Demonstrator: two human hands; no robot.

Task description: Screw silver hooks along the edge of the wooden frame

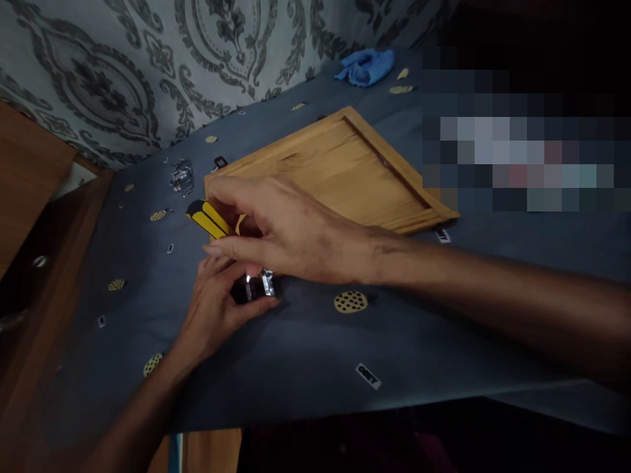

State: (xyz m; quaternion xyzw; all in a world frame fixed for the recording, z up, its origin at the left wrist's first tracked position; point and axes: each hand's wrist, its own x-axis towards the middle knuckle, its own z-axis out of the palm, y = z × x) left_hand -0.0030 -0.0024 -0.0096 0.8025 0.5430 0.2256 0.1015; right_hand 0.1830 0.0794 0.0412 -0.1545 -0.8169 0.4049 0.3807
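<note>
Damask-patterned wallpaper (pixel 236 39) rises behind the far edge of a dark blue spread (pixel 296 368) printed with pineapples, and the light is poor. At the left edge stands brown wooden furniture (pixel 29 164), cut off and murky. Toward the far left corner I see a small heap of shiny metal parts (pixel 182 176), too jumbled to sort out. Next comes a yellow-and-black handle (pixel 211 219), gripped in the curled fingers of the right hand; whatever lies at its other end is hidden. Just below, left of the spread's middle, the left hand (pixel 211 309) pinches a shiny metal piece (pixel 267 284) between thumb and fingers, partly covered by the right hand (pixel 305 233) reaching across above it. Beyond that lies a framed wooden panel (pixel 355 171), its near left corner hidden behind the right hand. Crumpled blue material (pixel 367 67) sits by the far edge, and farther right a pixelated patch (pixel 497 144) blots out everything.
</note>
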